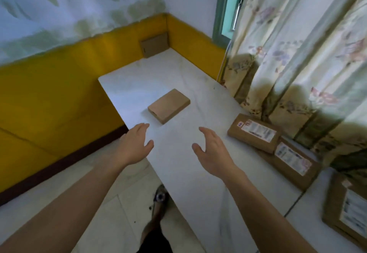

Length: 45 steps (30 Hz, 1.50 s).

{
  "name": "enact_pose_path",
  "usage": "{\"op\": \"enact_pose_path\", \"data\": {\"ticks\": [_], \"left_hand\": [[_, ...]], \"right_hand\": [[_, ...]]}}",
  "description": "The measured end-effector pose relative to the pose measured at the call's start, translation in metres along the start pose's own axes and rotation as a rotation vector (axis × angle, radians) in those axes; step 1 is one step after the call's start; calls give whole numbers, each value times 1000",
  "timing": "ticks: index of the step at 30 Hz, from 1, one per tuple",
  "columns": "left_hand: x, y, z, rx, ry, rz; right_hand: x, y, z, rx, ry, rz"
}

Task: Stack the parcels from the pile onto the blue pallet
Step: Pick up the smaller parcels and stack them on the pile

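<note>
A small plain brown parcel (168, 105) lies flat on the white table (139, 81), alone near its middle. My left hand (137, 143) and my right hand (210, 149) hover open just short of it, palms facing each other, holding nothing. Two labelled brown parcels lie overlapping at the table's right edge, one (254, 132) on top of the other (292, 161). Another labelled parcel (349, 211) sits at the far right, partly cut off. No blue pallet is in view.
A small cardboard box (155, 45) stands in the far corner against the yellow wall panel (59, 85). A floral curtain (297, 54) hangs along the table's right side. Tiled floor (59, 193) and my foot (158, 203) show below the table's left edge.
</note>
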<state>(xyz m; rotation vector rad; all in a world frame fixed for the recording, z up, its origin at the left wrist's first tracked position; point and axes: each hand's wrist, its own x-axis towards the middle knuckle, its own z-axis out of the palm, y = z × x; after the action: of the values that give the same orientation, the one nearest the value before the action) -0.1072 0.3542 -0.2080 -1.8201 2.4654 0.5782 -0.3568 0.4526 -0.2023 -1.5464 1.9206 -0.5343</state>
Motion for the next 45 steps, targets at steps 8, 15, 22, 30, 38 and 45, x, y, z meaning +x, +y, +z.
{"op": "enact_pose_path", "data": {"ticks": [8, 15, 22, 30, 38, 45], "left_hand": [[228, -95, 36, -319, -255, -225], [320, -129, 87, -781, -404, -506], [329, -110, 69, -919, -338, -481], [266, 47, 16, -932, -462, 7], [48, 200, 22, -935, -704, 608], [-176, 246, 35, -819, -1291, 666]], "right_hand": [[249, -2, 70, 51, -53, 259], [385, 11, 102, 168, 30, 498], [360, 20, 91, 371, 209, 624], [139, 8, 11, 838, 894, 687], [-169, -41, 13, 1015, 1610, 673], [-386, -102, 61, 780, 2119, 713]]}}
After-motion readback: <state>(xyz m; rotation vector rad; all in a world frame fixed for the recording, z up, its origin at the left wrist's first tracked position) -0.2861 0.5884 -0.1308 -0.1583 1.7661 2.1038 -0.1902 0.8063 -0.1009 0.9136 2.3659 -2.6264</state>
